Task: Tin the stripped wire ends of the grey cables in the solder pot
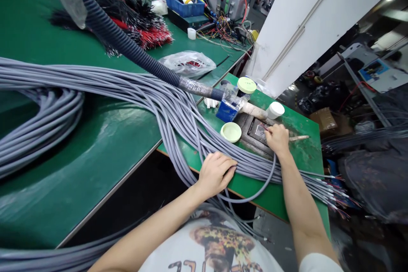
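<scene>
My left hand (217, 174) lies curled over a thick bundle of grey cables (178, 121) at the green table's near edge. My right hand (277, 139) is pinched around a single grey cable (255, 194), which loops up to it, beside a metal plate (257, 131). Thin wire ends (263, 127) stick out past those fingertips. A wooden stick (298, 138) lies just right of that hand. Near both hands sit a pale green lid (230, 132) and a white-capped jar (276, 110). Stripped, coloured cable ends (331, 187) fan out to the right.
A black corrugated conduit (127, 40) runs overhead into a blue-taped bottle (228, 108). A long green workbench (83, 144) holds coiled grey cable, red-and-black wire bunches (137, 25), a plastic bag (188, 63), a blue bin (185, 4) and electronics. A white pillar (296, 21) stands behind.
</scene>
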Motion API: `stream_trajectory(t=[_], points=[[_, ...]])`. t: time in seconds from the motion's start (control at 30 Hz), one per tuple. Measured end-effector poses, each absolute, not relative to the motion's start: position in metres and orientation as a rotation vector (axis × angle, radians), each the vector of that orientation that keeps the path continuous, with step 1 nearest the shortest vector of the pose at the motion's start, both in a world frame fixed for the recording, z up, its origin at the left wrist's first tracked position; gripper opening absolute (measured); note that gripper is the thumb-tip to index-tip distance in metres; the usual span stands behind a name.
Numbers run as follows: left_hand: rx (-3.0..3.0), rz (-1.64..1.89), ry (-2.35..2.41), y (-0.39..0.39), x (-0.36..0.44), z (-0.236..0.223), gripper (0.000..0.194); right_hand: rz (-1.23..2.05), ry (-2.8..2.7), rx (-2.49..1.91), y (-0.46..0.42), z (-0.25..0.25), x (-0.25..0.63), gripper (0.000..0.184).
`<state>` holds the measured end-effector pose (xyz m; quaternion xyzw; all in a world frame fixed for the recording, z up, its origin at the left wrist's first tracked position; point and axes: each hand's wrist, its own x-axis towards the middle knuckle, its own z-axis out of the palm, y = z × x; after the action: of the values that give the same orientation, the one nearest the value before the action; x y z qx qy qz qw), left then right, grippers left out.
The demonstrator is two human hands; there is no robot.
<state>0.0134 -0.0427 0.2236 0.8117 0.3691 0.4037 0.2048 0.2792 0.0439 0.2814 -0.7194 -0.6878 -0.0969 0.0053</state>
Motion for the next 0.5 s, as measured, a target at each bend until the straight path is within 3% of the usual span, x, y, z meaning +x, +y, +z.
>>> stream_trajectory(t=[0.5], points=[[2.256, 1.125, 1.036, -0.043, 0.0134, 0.2254, 0.017, -0.292, -2.139, -2.31, 0.0493, 0.2711, 0.2823, 0.025]])
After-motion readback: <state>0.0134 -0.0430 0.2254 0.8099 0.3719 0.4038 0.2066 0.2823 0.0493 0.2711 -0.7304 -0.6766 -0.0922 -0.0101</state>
